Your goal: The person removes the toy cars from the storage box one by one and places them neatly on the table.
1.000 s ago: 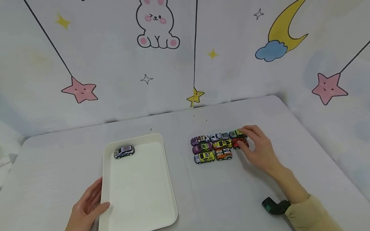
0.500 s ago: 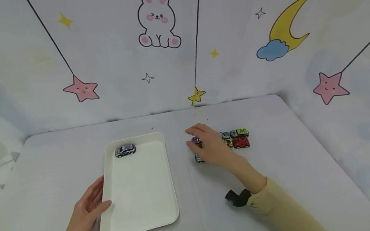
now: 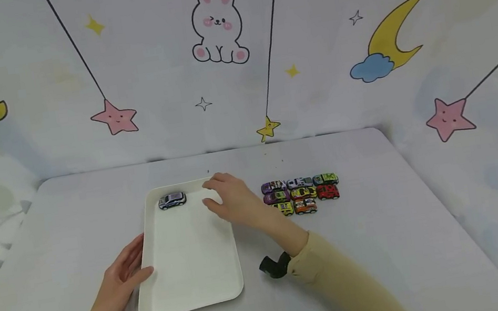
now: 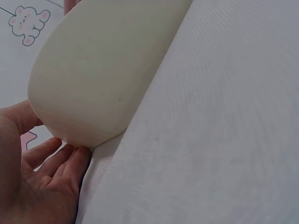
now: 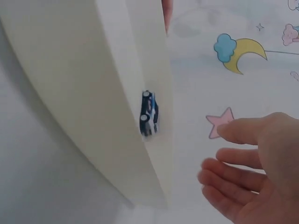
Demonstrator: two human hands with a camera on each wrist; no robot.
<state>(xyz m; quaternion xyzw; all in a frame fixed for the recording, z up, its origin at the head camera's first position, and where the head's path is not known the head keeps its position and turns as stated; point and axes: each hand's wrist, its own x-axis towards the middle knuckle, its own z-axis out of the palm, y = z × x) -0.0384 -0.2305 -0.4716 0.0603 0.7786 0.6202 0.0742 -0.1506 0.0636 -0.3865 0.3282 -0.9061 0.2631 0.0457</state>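
A white rectangular tray [image 3: 188, 265] lies on the table at left of centre. My left hand [image 3: 116, 280] grips its left side, thumb over the rim; in the left wrist view the fingertips [image 4: 81, 154] touch the tray's outer wall. One silver-and-dark toy car [image 3: 172, 200] sits in the tray's far left corner. My right hand [image 3: 238, 199] hovers over the tray's far right side, fingers apart and loosely bent. Nothing shows between them in the right wrist view, where the toy car [image 5: 149, 114] stands beyond the tray's wall [image 5: 84, 93].
Several colourful toy cars [image 3: 303, 193] stand packed in rows on the table, right of the tray; my right arm partly covers the nearest left one. A black strap-like device [image 3: 275, 266] is at the right wrist. Behind the white table [image 3: 385, 242] hangs a cartoon-printed cloth [image 3: 318, 103].
My right hand has moved left, from the right end of the toy cars, across them, to over the tray. The left hand keeps its grip on the tray. The head view has shifted slightly.
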